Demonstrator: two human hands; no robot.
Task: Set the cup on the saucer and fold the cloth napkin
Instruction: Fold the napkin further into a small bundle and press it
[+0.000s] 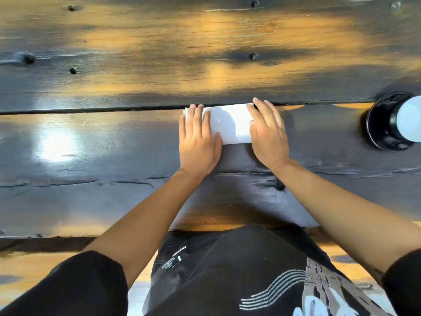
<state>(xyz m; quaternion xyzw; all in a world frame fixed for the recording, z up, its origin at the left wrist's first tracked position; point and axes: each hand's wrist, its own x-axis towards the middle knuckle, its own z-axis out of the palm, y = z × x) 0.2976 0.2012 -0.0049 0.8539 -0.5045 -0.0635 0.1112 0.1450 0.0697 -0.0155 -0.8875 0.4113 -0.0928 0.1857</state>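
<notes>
I have both palms flat on the folded white cloth napkin (227, 124), left hand (197, 142) on one end and right hand (267, 135) on the other, fingers straight, probably pressing the creases down. Well off beyond my right hand, the cup (410, 119) already stands on its black saucer (378, 124).

The person is wearing a black short-sleeved shirt (239, 270); both forearms are showing bare below the sleeves. The shirt front is carrying white printing: small text lines near the left, wavy parallel stripes in the middle, and a larger grey-white graphic toward the right.
</notes>
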